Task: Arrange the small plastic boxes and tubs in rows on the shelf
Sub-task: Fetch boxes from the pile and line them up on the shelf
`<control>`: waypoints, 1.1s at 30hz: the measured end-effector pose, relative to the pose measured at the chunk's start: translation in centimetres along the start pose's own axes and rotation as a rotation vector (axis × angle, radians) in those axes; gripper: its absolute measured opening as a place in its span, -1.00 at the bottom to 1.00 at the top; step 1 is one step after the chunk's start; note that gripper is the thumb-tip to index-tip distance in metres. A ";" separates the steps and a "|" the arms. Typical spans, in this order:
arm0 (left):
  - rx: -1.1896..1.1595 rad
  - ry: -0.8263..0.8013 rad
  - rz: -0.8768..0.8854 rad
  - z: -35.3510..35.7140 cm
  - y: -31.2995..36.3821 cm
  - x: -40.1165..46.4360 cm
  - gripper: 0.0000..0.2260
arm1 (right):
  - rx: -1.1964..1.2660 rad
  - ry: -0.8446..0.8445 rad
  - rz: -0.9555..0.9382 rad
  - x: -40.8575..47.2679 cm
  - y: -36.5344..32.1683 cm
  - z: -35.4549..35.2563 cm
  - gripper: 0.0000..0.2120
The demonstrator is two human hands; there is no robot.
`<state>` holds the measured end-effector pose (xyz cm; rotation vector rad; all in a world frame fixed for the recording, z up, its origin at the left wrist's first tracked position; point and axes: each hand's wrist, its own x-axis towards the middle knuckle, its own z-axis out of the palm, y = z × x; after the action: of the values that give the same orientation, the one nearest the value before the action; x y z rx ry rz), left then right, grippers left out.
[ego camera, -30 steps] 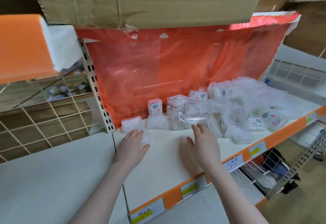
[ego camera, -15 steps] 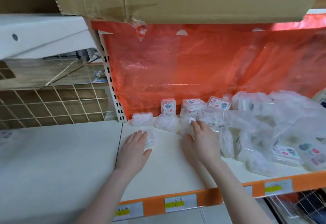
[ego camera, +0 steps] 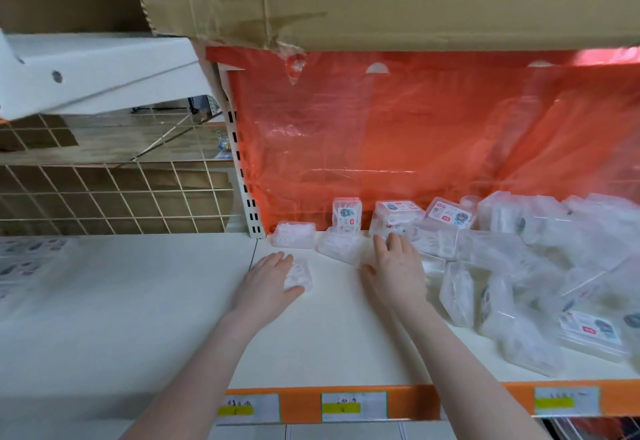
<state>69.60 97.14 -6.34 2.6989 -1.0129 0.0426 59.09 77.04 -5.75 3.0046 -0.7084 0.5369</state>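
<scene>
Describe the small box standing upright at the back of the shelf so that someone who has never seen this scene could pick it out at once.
Find the red plastic sheet hanging behind the white shelf. Near its lower left, past the perforated upright post, stands a clear upright box, beyond and between the left hand and right hand. It stands on end showing its printed label, while the clear boxes nearest it lie flat.
</scene>
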 end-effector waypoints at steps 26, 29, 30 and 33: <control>0.018 0.073 0.032 0.6 -0.8 -3.2 -0.43 | 0.115 0.149 -0.234 -5.4 -2.1 -1.3 -0.52; 0.005 0.058 0.024 0.3 -1.0 -3.3 -0.42 | 0.162 0.166 -0.269 -5.2 -2.1 -1.8 -0.45; 0.002 0.053 0.021 0.2 -1.1 -3.4 -0.42 | 0.173 0.173 -0.289 -5.2 -2.1 -2.0 -0.45; -0.006 0.033 0.001 -0.3 -1.4 -3.5 -0.43 | 0.189 0.181 -0.328 -5.2 -2.1 -2.3 -0.45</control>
<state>67.93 100.47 -6.83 2.6832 -1.0035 0.0839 54.86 81.41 -5.15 3.0900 -0.1566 0.8829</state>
